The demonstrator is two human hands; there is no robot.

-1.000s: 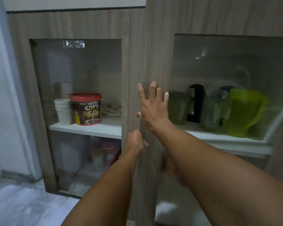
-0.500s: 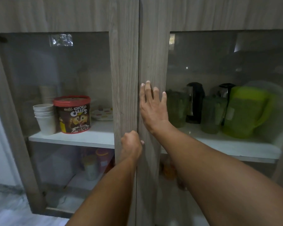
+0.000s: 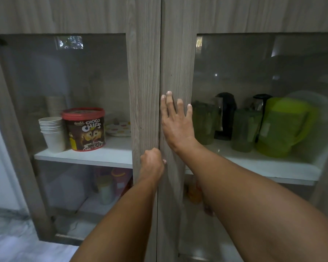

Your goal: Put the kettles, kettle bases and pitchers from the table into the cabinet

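The wooden cabinet fills the view, with both glass doors closed. My right hand [image 3: 176,121] lies flat, fingers spread, on the frame of the right door [image 3: 178,69]. My left hand [image 3: 152,163] is curled into a fist at the seam against the left door [image 3: 144,72]. Behind the right glass, on a white shelf [image 3: 263,167], stand a lime green pitcher [image 3: 284,127], two dull green pitchers [image 3: 204,123] [image 3: 244,129] and two black kettles [image 3: 225,114] [image 3: 260,103].
Behind the left glass are stacked white paper cups [image 3: 52,133], a red-lidded Choco Chips tub [image 3: 85,129] and a dotted plate [image 3: 119,128]. Bottles and containers [image 3: 112,184] stand on the lower shelf. Pale floor [image 3: 13,242] shows at the lower left.
The right door has swung shut against the left one. My view has moved closer to the cabinet. Both hands stay at the middle seam.
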